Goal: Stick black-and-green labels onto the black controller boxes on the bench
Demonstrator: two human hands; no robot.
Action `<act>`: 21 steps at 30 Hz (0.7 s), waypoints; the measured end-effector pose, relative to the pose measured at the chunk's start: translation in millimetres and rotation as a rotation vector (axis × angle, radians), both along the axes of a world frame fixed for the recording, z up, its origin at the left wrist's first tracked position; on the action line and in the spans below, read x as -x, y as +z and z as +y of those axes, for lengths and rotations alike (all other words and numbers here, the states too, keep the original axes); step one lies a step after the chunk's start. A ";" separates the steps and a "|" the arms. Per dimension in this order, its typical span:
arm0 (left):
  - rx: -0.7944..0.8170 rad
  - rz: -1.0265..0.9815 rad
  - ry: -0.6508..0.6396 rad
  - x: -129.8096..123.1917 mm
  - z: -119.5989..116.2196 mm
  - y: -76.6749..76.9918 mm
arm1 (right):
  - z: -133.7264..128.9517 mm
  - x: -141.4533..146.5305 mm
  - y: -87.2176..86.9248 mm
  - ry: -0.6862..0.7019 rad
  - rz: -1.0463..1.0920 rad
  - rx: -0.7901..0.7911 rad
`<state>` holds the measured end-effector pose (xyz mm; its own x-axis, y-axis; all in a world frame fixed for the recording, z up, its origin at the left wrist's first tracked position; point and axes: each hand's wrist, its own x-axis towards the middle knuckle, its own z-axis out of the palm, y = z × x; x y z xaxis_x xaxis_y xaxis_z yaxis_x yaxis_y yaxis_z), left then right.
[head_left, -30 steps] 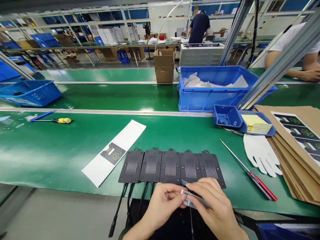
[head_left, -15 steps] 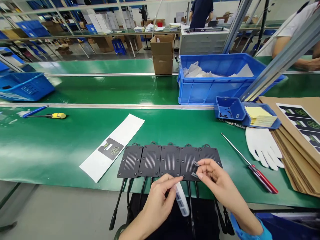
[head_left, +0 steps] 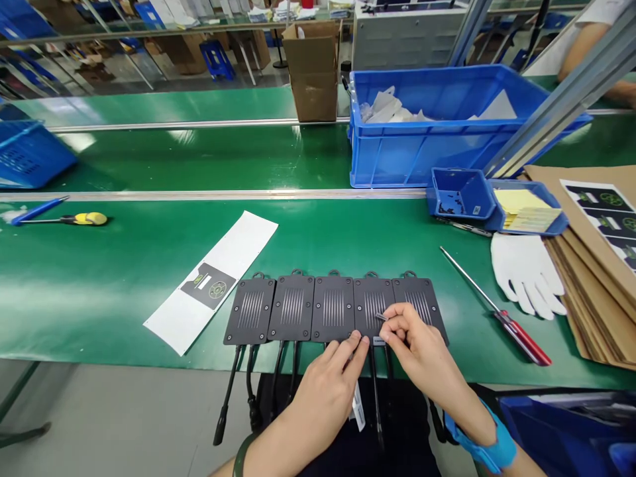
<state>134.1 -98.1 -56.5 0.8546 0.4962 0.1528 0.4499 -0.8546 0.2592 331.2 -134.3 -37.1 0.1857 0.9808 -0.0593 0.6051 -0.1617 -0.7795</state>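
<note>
Several flat black boxes (head_left: 332,310) with slotted lids and black cables lie side by side along the table's front edge. My left hand (head_left: 330,381) reaches to the lower edge of the second box from the right, its fingertips on that edge. A whitish strip (head_left: 358,409) hangs from beneath this hand; the grip on it is mostly hidden. My right hand (head_left: 422,344) is over the two rightmost boxes, thumb and fingers pinching a small grey label (head_left: 381,317). Another small grey label (head_left: 378,341) lies at the box's lower edge, between both hands' fingertips.
A printed white sheet (head_left: 211,285) lies left of the boxes. To the right are a red-handled screwdriver (head_left: 521,338), a white glove (head_left: 527,275) and cardboard sheets (head_left: 586,298). Behind stand small blue bins (head_left: 460,192) and a large blue crate (head_left: 387,159). A yellow-handled screwdriver (head_left: 89,218) lies far left.
My left hand has moved up onto the box's lower edge, its fingers straighter. One small grey label now lies at that edge. The camera view has tilted down.
</note>
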 end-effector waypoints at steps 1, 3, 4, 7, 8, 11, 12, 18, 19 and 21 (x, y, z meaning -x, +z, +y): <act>-0.008 0.013 -0.001 0.1 -0.4 0.3 | -0.1 0.2 -0.2 -0.001 -0.013 -0.005; -0.021 0.034 0.000 0.4 -1.2 0.9 | -0.5 0.9 -1.0 -0.009 -0.039 -0.014; -0.025 0.042 0.000 0.4 -1.5 1.1 | -0.9 1.4 -1.5 -0.014 -0.051 -0.019; -0.035 0.055 -0.008 0.6 -1.8 1.7 | -1.8 2.8 -3.2 -0.026 -0.071 -0.028; -0.040 0.056 -0.011 0.6 -1.8 2.0 | -2.1 3.2 -3.6 -0.028 -0.074 -0.030; -0.053 0.079 -0.012 0.4 -1.3 3.6 | -2.5 3.9 -4.3 -0.031 -0.082 -0.039; -0.054 0.095 -0.010 0.2 -1.2 4.4 | -2.5 4.1 -4.2 -0.033 -0.085 -0.042; -0.059 0.156 -0.035 -3.3 -0.9 11.0 | -2.0 4.7 -2.8 -0.038 -0.091 -0.057; -0.055 0.159 -0.035 -4.1 -1.0 11.9 | -2.0 4.9 -2.8 -0.042 -0.096 -0.059; -0.045 0.170 -0.033 -5.5 -1.5 13.1 | -1.6 5.2 -3.0 -0.049 -0.104 -0.060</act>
